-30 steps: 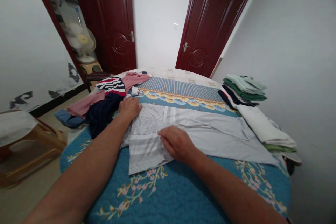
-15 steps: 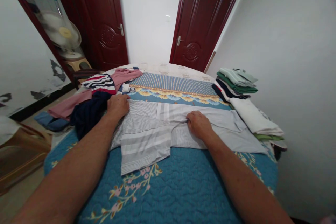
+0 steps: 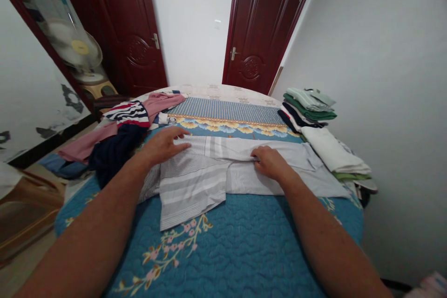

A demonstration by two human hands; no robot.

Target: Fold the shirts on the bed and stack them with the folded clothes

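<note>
A light grey striped shirt lies partly folded across the blue quilted cover, one sleeve hanging toward the near side. Over its upper left edge is my left hand, thumb and fingers apart with nothing between them. My right hand pinches the shirt's fabric near the middle of the folded strip, its fingertips pressed together.
Loose clothes, with a navy garment and a striped one, are heaped at the left. Folded clothes and a folded white garment form piles at the right. A chair stands left of the table.
My left hand has moved right along the shirt's upper edge, and its fingers have spread. My right hand keeps about the same place on the fabric. The view has shifted slightly.
</note>
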